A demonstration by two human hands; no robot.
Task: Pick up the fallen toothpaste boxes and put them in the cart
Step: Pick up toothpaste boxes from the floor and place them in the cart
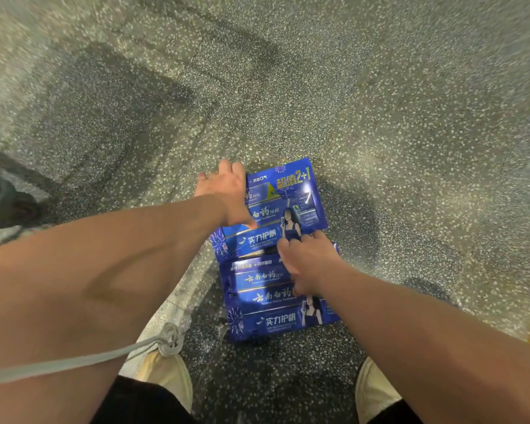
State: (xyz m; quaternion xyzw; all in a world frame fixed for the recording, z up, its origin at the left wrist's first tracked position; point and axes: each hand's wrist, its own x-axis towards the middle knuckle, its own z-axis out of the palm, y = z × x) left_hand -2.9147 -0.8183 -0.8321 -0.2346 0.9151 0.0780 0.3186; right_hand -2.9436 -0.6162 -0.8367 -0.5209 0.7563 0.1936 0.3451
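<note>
Presently, the left hand (224,191) clasps the left edge of the far box (291,197), thumb on its printed face and fingers curled past the edge. The right hand (311,264) lies over the line where the far box meets the near box (266,304); whether it pinches or merely presses cannot be told. Both boxes lie on the floor (410,148), just ahead of the shoes (166,371). Advisable: work the fingers fully underneath and lift level, one box per hand. A wheel (3,200) at left is probably the cart's.

Two blue toothpaste boxes (288,194) (257,316), two hands (227,194) (309,264), two pale shoes (169,381) (377,390), one grey drawstring (74,361).
</note>
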